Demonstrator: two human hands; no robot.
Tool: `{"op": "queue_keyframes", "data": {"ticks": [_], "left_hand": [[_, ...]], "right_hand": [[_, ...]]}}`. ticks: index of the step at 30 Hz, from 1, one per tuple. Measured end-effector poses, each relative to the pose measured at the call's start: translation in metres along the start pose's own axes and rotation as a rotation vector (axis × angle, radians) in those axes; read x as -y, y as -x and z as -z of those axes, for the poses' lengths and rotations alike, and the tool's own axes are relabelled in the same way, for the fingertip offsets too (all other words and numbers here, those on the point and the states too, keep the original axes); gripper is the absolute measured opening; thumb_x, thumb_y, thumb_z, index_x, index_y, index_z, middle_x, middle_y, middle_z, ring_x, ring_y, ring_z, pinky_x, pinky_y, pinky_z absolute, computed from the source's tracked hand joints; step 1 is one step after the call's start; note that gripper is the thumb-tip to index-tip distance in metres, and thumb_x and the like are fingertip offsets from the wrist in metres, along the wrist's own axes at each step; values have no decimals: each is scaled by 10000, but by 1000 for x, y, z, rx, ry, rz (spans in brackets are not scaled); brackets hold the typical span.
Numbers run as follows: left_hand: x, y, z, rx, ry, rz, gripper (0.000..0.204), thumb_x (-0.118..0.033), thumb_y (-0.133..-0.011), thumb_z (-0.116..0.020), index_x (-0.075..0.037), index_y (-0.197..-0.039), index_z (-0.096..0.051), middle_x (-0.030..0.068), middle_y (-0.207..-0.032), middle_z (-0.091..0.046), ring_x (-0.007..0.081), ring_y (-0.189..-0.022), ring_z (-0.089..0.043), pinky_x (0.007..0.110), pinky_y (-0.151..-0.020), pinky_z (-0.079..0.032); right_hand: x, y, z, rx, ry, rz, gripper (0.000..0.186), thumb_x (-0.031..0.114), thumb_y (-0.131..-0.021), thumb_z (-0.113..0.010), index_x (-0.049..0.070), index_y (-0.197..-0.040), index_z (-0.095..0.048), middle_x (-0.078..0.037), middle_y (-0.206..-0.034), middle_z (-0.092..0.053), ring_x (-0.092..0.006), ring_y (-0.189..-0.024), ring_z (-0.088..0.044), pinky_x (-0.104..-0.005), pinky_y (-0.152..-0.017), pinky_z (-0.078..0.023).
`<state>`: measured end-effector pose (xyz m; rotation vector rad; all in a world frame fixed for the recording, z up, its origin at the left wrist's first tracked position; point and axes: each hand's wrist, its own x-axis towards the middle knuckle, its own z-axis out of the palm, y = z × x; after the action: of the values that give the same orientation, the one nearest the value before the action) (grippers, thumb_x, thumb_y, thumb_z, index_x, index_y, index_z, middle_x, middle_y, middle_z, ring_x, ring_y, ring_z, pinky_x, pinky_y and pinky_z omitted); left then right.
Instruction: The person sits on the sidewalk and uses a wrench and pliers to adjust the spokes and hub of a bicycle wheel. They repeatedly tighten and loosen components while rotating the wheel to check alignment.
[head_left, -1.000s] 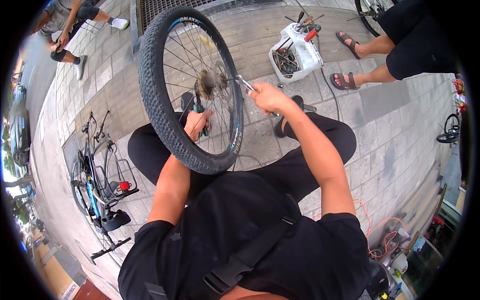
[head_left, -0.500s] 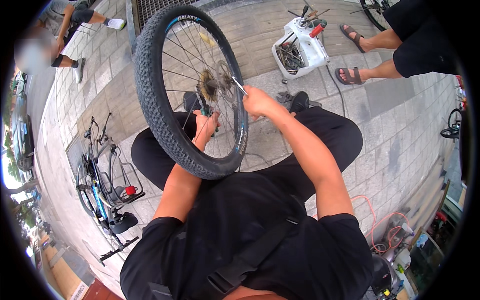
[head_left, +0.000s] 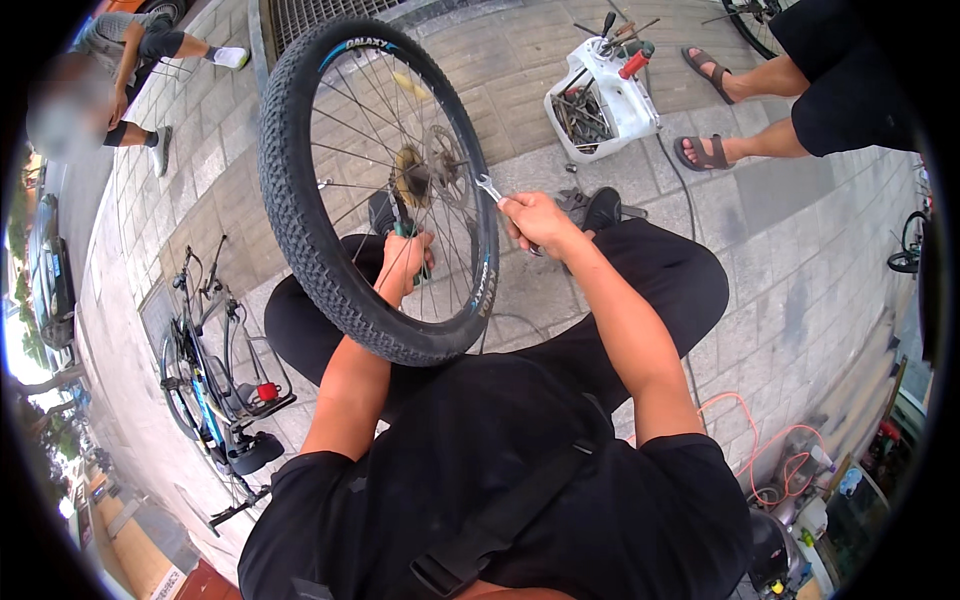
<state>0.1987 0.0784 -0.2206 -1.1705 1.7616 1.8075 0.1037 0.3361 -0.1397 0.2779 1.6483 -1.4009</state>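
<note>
A knobbly black bicycle wheel [head_left: 285, 150] stands upright and slightly tilted in front of me, its lower edge close to my lap. At its hub are a gold-coloured sprocket cluster [head_left: 408, 176] and a silver brake disc [head_left: 446, 165]. My left hand [head_left: 403, 262], seen partly through the spokes, is closed round a green-handled tool [head_left: 402, 229] that points up toward the sprockets; its jaws are hard to make out. My right hand [head_left: 538, 222] grips a silver open-ended wrench [head_left: 488, 188]. The wrench head is near the tyre's right side, apart from the hub.
A cut-open white plastic container [head_left: 628, 122] full of tools stands ahead right. A person in sandals [head_left: 708, 152] stands beyond it. Another person [head_left: 130, 90] sits far left. A bicycle [head_left: 215, 385] is at the left. An orange hose [head_left: 755, 440] curls at lower right.
My right hand has drawn the wrench back from the hub, slightly right and down. The wheel has shifted a little left, and my left hand keeps the green-handled tool near the sprockets.
</note>
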Motion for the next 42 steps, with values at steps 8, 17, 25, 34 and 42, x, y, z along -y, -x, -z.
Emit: {"op": "queue_keyframes", "data": {"ticks": [8,17,25,34,42], "left_hand": [[-44,32,19,98,45,200,215,-167,-909,-677,-38,-784,-559,58,-703,-520,208,-567,-537,367,-512,-454],[-65,45,43,284,77,374,138,-205,-982,-619,-69,-972,-593,29,-817,-489,154,-629,-471,334,-544,-434],[-56,44,43,250,-7,285,61,-71,-918,-620,-26,-901,-582,53,-791,-531,159,-608,-504,345,-536,-464],[-64,43,42,249,-25,238,64,-13,-896,-626,12,-930,-578,84,-782,-562,175,-606,-533,365,-528,-492],[-55,26,35,174,54,247,111,-111,-926,-581,-80,-821,-562,31,-742,-517,155,-572,-504,347,-522,-465]], "right_hand": [[-5,-34,-22,100,-168,65,350,314,-1040,-543,10,-1142,-684,-11,-657,-558,-96,-462,-468,-280,-456,-373],[4,-41,-29,164,-128,53,354,314,-1046,-524,2,-1102,-685,-14,-654,-550,-101,-473,-464,-284,-466,-372],[-1,-50,-46,82,40,93,339,303,-1059,-508,8,-1080,-675,-62,-763,-619,-179,-638,-584,-383,-610,-505],[-36,-125,10,33,518,548,436,440,-1051,-532,127,-1338,-633,-168,-1179,-721,-337,-1130,-667,-426,-970,-508],[-95,-114,33,-343,793,-107,428,346,-991,-550,19,-1248,-650,-278,-1186,-689,-444,-1152,-649,-500,-972,-514]]}}
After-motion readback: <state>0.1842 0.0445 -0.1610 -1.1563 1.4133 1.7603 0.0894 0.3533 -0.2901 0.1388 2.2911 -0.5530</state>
